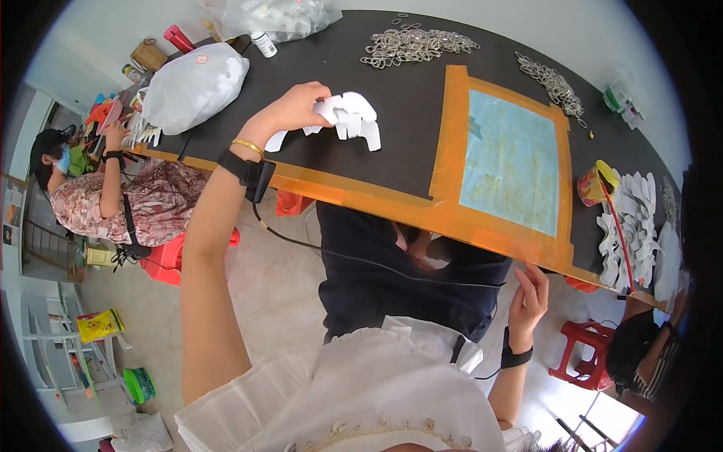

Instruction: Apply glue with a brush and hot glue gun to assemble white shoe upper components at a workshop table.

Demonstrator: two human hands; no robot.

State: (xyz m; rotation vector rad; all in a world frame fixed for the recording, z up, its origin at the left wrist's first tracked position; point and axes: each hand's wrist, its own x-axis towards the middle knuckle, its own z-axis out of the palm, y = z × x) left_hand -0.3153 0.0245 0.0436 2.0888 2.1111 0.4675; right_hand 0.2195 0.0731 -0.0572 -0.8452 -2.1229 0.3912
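The white cutouts [354, 111] are on the left half of the black table [407, 162], near its taped front edge, with their long axis running roughly left to right; they bow into an arch, the rounded side toward the far edge and the right end pointing back toward the person. The left hand [297, 105] pinches them near the middle, its fingers partly hiding the grip, while the right hand [529, 297] is beside the front edge, its fingers loosely bent and the thumb a little apart. Orange tape [339, 193] lines that edge and frames a light blue sheet [512, 166] on the right. Metal rings [418, 49] lie heaped at the back, a smaller pile [553, 83] to their right. A yellow and red can [590, 187] stands near stacked white pieces [636, 226]; a full white bag [194, 89] and a small bottle [263, 44] are at the left. Beyond, a person in patterned clothes [135, 196] sits at the left, white shelves [53, 343] behind, and a red stool [584, 346] stands on the pale floor [279, 286] at the right.
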